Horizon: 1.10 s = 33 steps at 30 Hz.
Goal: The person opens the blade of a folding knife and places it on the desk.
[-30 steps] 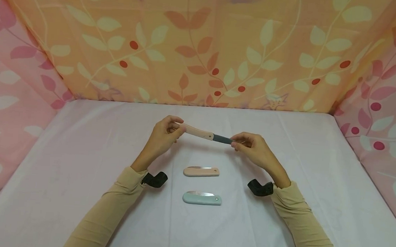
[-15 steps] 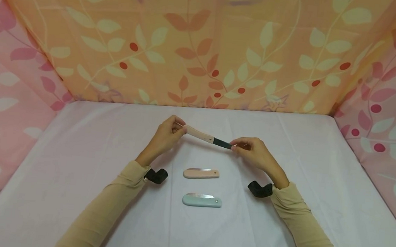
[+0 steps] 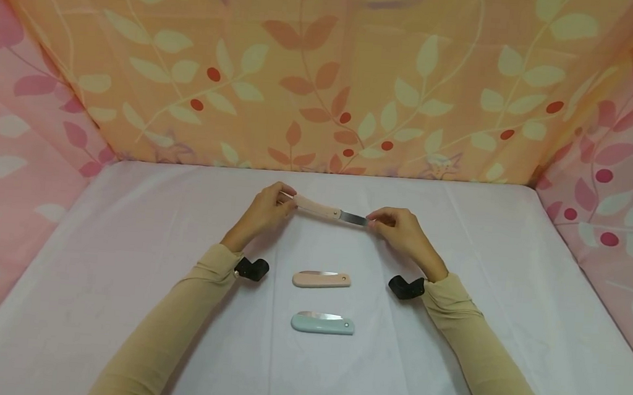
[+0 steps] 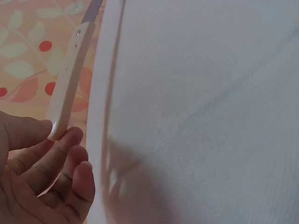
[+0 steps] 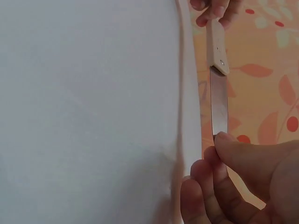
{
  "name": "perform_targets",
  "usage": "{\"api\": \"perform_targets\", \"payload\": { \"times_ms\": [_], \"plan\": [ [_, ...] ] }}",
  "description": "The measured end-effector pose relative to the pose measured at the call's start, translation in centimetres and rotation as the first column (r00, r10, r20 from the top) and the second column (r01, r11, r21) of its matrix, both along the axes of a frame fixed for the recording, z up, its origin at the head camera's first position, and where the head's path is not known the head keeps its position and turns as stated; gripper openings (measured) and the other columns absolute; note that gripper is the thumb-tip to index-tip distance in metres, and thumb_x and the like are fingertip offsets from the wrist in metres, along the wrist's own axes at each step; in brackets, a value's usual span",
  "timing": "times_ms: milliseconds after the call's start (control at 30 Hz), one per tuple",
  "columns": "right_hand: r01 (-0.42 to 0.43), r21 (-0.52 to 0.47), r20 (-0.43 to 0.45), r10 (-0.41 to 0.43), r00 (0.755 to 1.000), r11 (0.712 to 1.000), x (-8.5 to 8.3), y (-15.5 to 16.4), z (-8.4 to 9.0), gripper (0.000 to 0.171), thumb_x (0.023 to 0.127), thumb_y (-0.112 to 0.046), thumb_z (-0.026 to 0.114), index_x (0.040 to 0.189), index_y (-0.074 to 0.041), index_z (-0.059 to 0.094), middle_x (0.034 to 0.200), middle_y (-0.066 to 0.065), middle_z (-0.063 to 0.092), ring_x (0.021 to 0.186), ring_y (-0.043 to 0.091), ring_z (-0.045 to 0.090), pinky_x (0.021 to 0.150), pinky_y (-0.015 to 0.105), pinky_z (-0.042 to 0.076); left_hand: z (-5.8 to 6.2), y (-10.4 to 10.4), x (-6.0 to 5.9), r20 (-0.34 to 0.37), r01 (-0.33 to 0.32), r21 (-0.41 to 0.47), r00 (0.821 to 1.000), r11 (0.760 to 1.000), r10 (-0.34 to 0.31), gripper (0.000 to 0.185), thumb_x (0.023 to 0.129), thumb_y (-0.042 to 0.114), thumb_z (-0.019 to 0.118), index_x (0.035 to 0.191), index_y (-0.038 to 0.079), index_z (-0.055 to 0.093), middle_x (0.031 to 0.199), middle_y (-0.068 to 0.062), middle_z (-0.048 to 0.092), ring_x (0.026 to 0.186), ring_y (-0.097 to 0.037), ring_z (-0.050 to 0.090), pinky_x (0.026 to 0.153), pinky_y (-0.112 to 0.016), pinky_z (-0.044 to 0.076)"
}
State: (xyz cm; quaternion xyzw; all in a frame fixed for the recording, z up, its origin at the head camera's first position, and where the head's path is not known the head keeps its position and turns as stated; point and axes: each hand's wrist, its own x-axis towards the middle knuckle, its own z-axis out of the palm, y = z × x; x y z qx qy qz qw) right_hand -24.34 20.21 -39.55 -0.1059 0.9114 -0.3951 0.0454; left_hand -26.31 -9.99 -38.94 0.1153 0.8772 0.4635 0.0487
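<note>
An unfolded folding knife (image 3: 317,207) with a pale pink handle is held above the table between both hands. My left hand (image 3: 265,211) pinches the end of its handle between thumb and fingers, seen closely in the left wrist view, where the handle (image 4: 70,79) points upward. My right hand (image 3: 400,231) pinches the tip of the blade (image 5: 219,102); the very tip is hidden by the thumb and fingers. Below the hands, a folded pink knife (image 3: 321,280) lies on the cloth. Nearer the front lies a folded mint-green knife (image 3: 322,324).
A white cloth (image 3: 172,335) covers the table. An orange leaf-patterned curtain (image 3: 326,68) stands behind its far edge, with pink patterned panels (image 3: 11,105) at both sides. Black wrist mounts (image 3: 252,269) stick out by both cuffs.
The right hand has risen slightly and shifted left, so the held knife lies more level than half a second ago. Its blade now looks brighter. Both folded knives stay in place.
</note>
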Motion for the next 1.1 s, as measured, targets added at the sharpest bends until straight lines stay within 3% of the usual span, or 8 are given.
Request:
{"api": "perform_targets", "payload": {
  "times_ms": [200,467,600,767,1100],
  "plan": [
    [0.037,0.006,0.019,-0.037,0.999,0.999,-0.9,-0.3,-0.2,0.023,0.096,-0.016,0.065,0.113,-0.003,0.072,0.091,0.013,0.071,0.074,0.015,0.055,0.065,0.024,0.045,-0.3,-0.2,-0.3,0.012,0.032,-0.048,0.999,0.998,-0.032,0.042,0.099,0.015,0.055,0.137,-0.002,0.051,0.128,-0.024,0.064,0.115,-0.039,0.063,0.101,-0.048,0.048],
    [0.049,0.0,0.003,-0.049,0.999,0.999,-1.4,-0.8,-0.5,0.024,0.097,-0.015,0.064,0.113,0.001,0.071,0.1,0.018,0.072,0.083,0.02,0.059,0.069,0.023,0.046,-0.4,-0.1,-0.3,0.032,0.018,-0.078,0.999,0.997,-0.016,0.048,0.096,0.013,0.058,0.141,0.0,0.048,0.131,-0.021,0.063,0.114,-0.037,0.063,0.101,-0.047,0.047],
    [0.047,0.038,0.002,-0.047,0.999,0.998,-1.6,-1.0,-0.6,0.024,0.098,-0.015,0.062,0.114,0.0,0.071,0.109,0.018,0.072,0.093,0.023,0.06,0.077,0.026,0.044,-0.5,0.0,-0.4,0.02,0.019,-0.143,1.0,0.989,-0.016,0.048,0.096,0.015,0.06,0.139,-0.001,0.049,0.132,-0.02,0.062,0.114,-0.034,0.059,0.101,-0.045,0.044],
    [0.041,0.078,0.003,-0.042,0.999,0.996,-1.8,-1.1,-0.7,0.024,0.098,-0.015,0.062,0.114,0.0,0.071,0.11,0.018,0.071,0.093,0.025,0.059,0.077,0.028,0.044,-0.8,0.2,-0.6,-0.005,0.039,-0.204,0.999,0.978,-0.041,0.05,0.095,0.018,0.06,0.137,-0.007,0.05,0.13,-0.024,0.06,0.112,-0.035,0.055,0.1,-0.045,0.043],
    [0.013,0.106,-0.048,-0.008,0.999,0.994,-2.1,-0.9,-0.9,0.027,0.096,-0.012,0.065,0.119,0.002,0.068,0.11,0.021,0.065,0.103,0.032,0.06,0.093,0.045,0.047,-1.0,0.1,-0.6,0.014,0.033,-0.196,0.999,0.98,-0.031,0.055,0.094,0.018,0.062,0.141,-0.004,0.045,0.128,-0.024,0.058,0.11,-0.033,0.053,0.098,-0.044,0.043]
  ]
}}
